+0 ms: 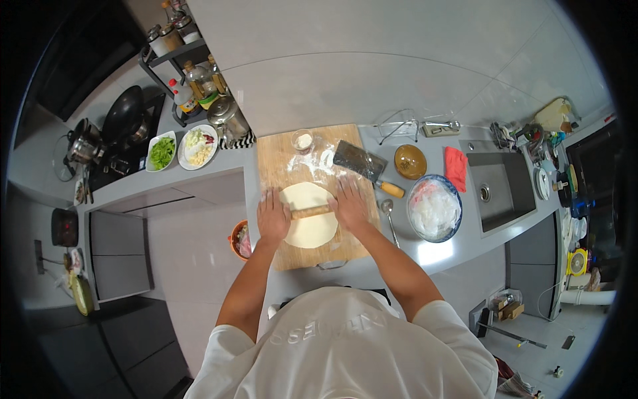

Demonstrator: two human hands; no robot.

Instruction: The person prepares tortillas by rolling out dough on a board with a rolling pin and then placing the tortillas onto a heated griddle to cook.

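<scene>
A round sheet of dough (310,234) lies flat on a wooden board (271,149). Across its middle rests a wooden rolling pin (311,212). My left hand (273,214) presses on the pin's left end, fingers stretched forward. On the right end lies my right hand (351,204), its fingers also extended. Both palms cover the ends of the pin. Beyond the dough, white flour (319,162) is scattered beside a small cup of flour (303,141). A cleaver (360,160) with a wooden handle lies at the board's right edge, near my right hand.
Right of the board are a metal spoon (390,219), a brown bowl (410,161), a plastic-covered bowl (434,209), a red cloth (455,169) and a sink (503,189). At left stand a dish of chopped greens (162,153) and a plate of chopped ingredients (198,147).
</scene>
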